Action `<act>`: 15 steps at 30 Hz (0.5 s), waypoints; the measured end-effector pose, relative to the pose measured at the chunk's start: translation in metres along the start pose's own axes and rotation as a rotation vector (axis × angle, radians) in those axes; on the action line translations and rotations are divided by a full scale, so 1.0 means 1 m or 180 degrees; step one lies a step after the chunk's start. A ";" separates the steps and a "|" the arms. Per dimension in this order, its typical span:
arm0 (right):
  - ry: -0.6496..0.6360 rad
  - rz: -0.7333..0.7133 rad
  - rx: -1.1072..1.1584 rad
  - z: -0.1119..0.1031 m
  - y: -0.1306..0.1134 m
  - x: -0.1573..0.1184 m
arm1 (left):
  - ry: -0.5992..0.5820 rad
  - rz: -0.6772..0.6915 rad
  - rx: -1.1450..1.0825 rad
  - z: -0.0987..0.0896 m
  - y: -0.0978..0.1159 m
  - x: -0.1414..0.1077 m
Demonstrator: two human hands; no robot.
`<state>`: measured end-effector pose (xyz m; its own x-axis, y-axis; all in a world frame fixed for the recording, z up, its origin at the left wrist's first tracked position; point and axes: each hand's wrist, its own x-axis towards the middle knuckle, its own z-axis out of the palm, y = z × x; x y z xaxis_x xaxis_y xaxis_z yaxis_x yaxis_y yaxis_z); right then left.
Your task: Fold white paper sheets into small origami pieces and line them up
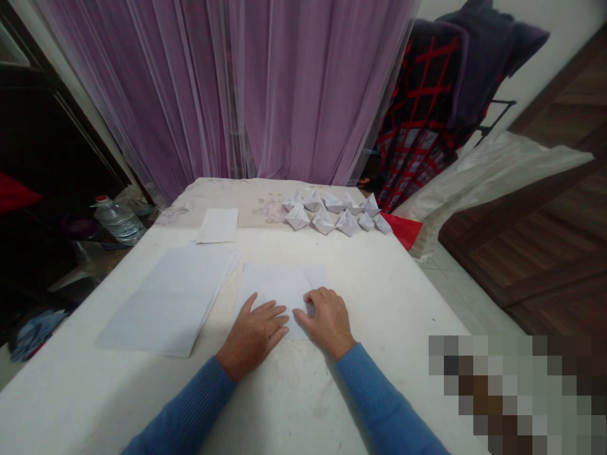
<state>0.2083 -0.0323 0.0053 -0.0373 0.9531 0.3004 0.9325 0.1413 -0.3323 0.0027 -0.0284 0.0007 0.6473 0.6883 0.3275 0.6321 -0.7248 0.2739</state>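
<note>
A white sheet of paper (284, 281) lies flat on the table in front of me, with faint crease lines across it. My left hand (258, 332) rests on its lower left part, palm down, fingers spread and holding nothing. At the sheet's right side is my right hand (327, 319), its fingers curled and the thumb reaching left. Whether those curled fingers pinch a bit of the paper is hidden from view. Part of the sheet's lower edge is covered by both hands.
A stack of larger white sheets (165, 297) lies at the left, with a smaller stack of paper (219, 225) behind it. Several folded paper boats (348, 221) stand in two rows at the back right. A red item (403, 230) shows beyond the table's (393, 316) right edge.
</note>
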 end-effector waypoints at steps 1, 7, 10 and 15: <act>0.0017 0.0027 -0.0060 0.000 -0.003 -0.001 | 0.0023 -0.0004 0.0007 0.001 0.001 0.000; -0.0034 0.0053 -0.0074 0.000 -0.003 -0.001 | 0.0101 0.0004 0.0029 0.003 0.002 0.000; -0.0062 0.0078 0.0059 0.001 0.001 0.000 | 0.0107 -0.0028 0.0030 0.003 0.002 0.000; -0.0105 0.0106 0.0223 0.001 0.005 0.000 | 0.0071 -0.0050 -0.0007 0.003 0.001 0.001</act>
<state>0.2125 -0.0315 0.0032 -0.0197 0.9657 0.2588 0.9061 0.1266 -0.4036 0.0056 -0.0288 -0.0018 0.6278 0.6987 0.3431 0.6410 -0.7141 0.2813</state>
